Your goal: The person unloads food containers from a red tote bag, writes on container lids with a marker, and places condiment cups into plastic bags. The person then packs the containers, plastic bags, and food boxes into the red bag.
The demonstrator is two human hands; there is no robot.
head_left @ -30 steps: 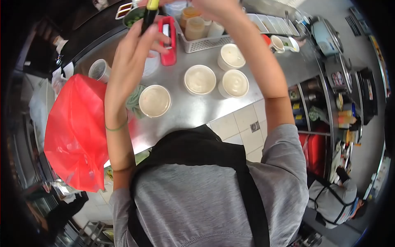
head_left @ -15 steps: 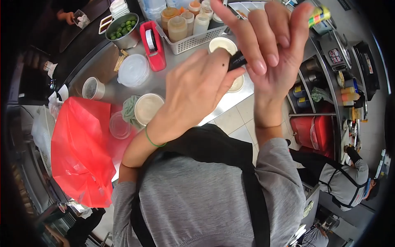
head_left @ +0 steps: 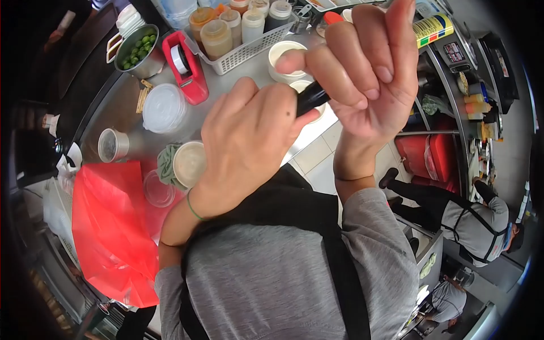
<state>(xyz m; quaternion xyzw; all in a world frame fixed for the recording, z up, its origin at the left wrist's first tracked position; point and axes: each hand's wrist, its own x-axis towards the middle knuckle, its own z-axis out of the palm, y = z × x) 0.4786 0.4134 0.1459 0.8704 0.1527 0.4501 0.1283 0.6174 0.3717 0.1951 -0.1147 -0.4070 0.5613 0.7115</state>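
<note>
Two bare hands meet above the bench, with one marker between them. The left hand is closed around its black end, and the right hand has its fingers curled on the body, with the yellow part out to the right. If a cap is loose, I cannot tell. Below, a pale bowl touches a green cloth; two more bowls are partly hidden behind the right hand. On the far side are a red tape dispenser and a basket of bottles. A red bag lies at the near left. Toward the right, past the tiled floor, a co-worker is near the shelves
</note>
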